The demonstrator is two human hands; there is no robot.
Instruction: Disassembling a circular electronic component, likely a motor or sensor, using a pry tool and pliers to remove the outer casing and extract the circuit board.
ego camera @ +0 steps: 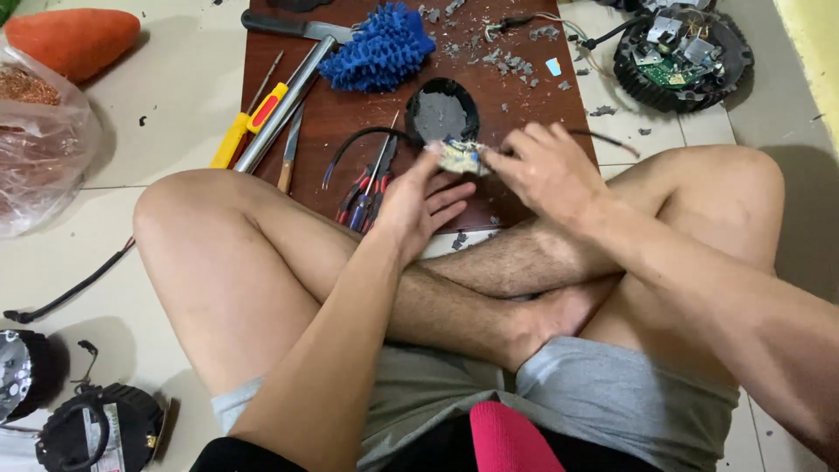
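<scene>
I sit cross-legged on a tiled floor in front of a dark wooden board [350, 122]. My left hand [419, 205] and my right hand [546, 170] both grip a small pale circuit board piece [460, 157], held just above the wooden board's near edge. Right behind it lies a black oval shell [444, 112] filled with grey potting. A black cable [354, 142] curves beside red-and-blue pliers [367, 192] under my left hand.
On the wooden board lie a yellow-and-red handled tool [249, 122], a metal rod [284, 105], a knife [297, 28], a blue microfibre duster [380, 48] and grey crumbs [507, 61]. A round black opened device [682, 57] sits at far right, a plastic bag [39, 140] at left, black lamp housings [96, 428] at bottom left.
</scene>
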